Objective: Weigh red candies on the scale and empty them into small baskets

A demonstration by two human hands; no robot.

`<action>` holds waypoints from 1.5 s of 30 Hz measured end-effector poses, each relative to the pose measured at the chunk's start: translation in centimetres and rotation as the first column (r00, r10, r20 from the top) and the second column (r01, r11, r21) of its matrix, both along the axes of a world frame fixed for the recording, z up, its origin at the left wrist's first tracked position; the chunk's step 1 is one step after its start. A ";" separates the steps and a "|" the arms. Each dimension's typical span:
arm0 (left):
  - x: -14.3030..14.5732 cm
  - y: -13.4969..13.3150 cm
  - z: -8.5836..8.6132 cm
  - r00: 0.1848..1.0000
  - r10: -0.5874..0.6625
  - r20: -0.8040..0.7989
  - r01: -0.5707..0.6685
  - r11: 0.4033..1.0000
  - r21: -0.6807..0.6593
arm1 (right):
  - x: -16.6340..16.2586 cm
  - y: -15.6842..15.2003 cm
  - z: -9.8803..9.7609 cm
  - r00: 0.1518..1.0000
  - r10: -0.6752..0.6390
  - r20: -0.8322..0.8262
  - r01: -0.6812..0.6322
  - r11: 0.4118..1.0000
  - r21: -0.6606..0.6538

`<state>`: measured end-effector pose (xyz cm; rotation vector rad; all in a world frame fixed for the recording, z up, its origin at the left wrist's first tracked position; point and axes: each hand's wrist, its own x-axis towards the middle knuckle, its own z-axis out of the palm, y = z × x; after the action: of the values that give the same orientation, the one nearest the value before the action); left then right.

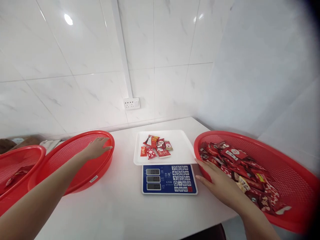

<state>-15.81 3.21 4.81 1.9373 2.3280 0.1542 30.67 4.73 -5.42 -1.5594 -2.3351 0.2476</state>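
My left hand lies flat and open on the rim of an empty red mesh basket at the left. My right hand rests open on the white table, fingers stretched along the near-left side of a red basket filled with several red snack packets. Between my hands stands a blue-faced electronic scale with a keypad. Its white tray carries several small red packets. Neither hand holds anything.
A third red basket with a few packets sits at the far left. Brown items and cloth lie behind it. White tiled walls close the back and right, with a wall socket. The table's near edge runs below the scale.
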 end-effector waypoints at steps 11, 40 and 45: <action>13.2 3.5 -4.1 0.914 -0.370 0.168 0.369 0.929 0.039 | 0.2 0.2 0.2 1.000 -0.013 -0.021 0.013 0.999 -0.031; 15.7 5.2 -3.8 0.955 -0.172 0.241 0.199 0.975 -0.094 | -0.2 -0.4 1.1 0.999 -0.039 -0.018 0.038 0.997 -0.072; 15.1 4.6 -3.1 0.948 -0.166 0.273 0.193 0.979 -0.073 | -0.2 -0.4 1.1 0.999 -0.041 -0.012 0.040 0.995 -0.093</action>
<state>-0.73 7.82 1.68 1.9334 1.9437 0.2596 30.47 4.36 -4.32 -1.6407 -2.3088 0.3609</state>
